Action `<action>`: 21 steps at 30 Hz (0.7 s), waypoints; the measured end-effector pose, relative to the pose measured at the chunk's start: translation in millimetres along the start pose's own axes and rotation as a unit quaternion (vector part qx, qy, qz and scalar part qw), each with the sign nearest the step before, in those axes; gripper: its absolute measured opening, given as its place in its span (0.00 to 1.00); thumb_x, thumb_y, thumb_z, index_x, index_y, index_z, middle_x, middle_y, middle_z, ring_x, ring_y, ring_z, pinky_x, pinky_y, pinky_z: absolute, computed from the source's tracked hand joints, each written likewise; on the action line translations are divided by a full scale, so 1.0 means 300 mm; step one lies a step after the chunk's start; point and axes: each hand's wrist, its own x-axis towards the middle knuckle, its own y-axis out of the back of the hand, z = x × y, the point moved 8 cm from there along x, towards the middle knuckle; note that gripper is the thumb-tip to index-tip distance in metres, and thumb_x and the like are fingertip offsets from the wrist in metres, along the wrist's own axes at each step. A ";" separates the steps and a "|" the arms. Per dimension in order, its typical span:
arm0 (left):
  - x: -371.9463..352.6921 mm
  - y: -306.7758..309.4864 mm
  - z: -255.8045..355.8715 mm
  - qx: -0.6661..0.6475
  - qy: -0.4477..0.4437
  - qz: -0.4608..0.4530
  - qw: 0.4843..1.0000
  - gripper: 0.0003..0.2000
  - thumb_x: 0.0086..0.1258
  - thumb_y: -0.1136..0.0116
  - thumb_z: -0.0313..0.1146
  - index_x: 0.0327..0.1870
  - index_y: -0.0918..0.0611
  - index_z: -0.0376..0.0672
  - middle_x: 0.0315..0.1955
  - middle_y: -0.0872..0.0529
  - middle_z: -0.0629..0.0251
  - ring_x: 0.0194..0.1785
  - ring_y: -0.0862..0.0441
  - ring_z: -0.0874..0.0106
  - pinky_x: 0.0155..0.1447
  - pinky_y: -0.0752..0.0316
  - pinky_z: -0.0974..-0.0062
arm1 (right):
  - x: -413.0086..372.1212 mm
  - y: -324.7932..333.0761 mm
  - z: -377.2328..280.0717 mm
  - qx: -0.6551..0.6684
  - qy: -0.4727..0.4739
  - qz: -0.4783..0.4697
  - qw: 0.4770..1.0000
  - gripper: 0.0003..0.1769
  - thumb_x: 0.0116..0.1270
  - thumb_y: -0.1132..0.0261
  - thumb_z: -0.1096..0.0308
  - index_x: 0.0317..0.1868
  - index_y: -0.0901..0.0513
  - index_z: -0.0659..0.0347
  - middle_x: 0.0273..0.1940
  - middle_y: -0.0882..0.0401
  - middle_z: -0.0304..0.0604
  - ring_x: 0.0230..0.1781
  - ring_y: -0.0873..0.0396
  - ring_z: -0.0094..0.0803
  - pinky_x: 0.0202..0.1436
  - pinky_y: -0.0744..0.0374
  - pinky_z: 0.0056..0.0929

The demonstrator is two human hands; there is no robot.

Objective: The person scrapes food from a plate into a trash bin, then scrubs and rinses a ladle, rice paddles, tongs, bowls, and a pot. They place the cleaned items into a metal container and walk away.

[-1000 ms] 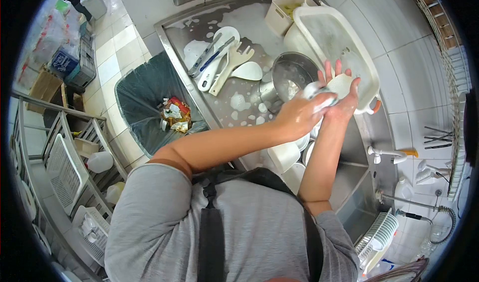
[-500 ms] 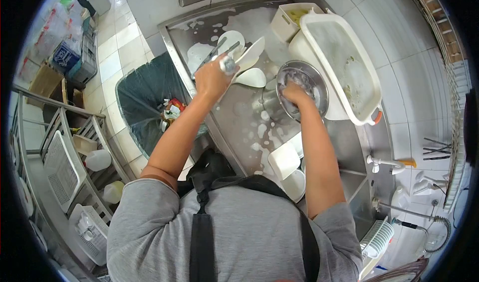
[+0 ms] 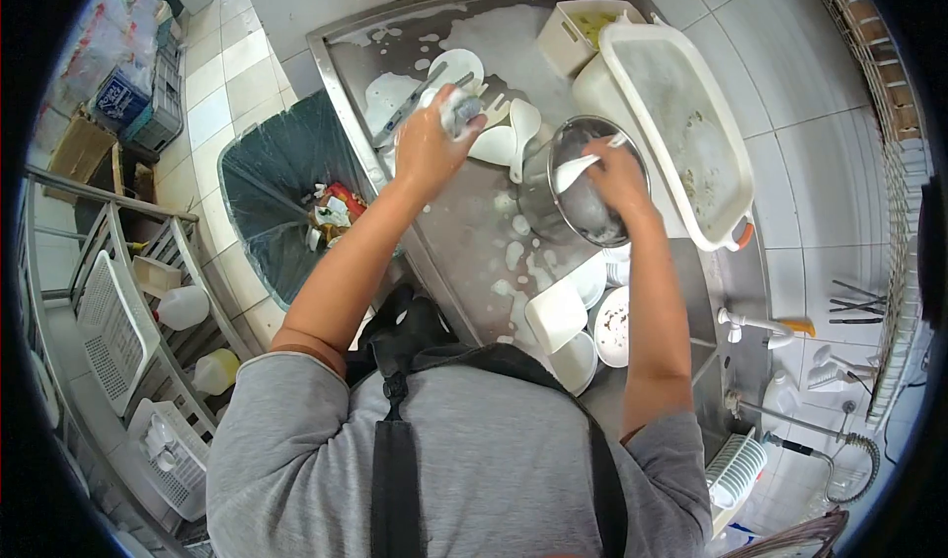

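My left hand (image 3: 427, 143) is closed around a foam-covered sponge (image 3: 462, 111) above the steel counter. Close to it lie a white spoon (image 3: 524, 123), another white utensil head (image 3: 494, 146) and metal tongs (image 3: 415, 109), partly covered by the hand. In my right hand (image 3: 619, 180) is a white spoon (image 3: 575, 173), its bowl pointing left over the mouth of a steel pot (image 3: 556, 212). The pot leans toward me, with greyish suds showing inside. White suds-covered dishes (image 3: 456, 66) rest beyond my left hand.
To the right of the pot stands a white tub (image 3: 731, 202) of cloudy water, beside a beige container (image 3: 563, 49). White containers (image 3: 556, 317) and bowls sit nearer me. A lined bin (image 3: 252, 202) stands left of the counter; a tap (image 3: 750, 323) is at right.
My right hand has come up from inside the pot, now holding a white spoon. The white utensil by my left hand has left it, and a white spoon lies on the counter there.
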 end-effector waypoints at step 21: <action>0.533 -0.395 0.184 -0.259 -0.016 0.055 0.964 0.22 0.55 0.36 0.31 0.53 0.23 0.42 0.37 0.15 0.48 0.41 0.16 0.53 0.46 0.22 0.65 | -0.173 -0.165 0.013 0.050 -0.093 -0.148 0.983 0.51 0.52 0.28 0.61 0.73 0.50 0.45 0.74 0.59 0.60 0.72 0.53 0.61 0.68 0.39 0.56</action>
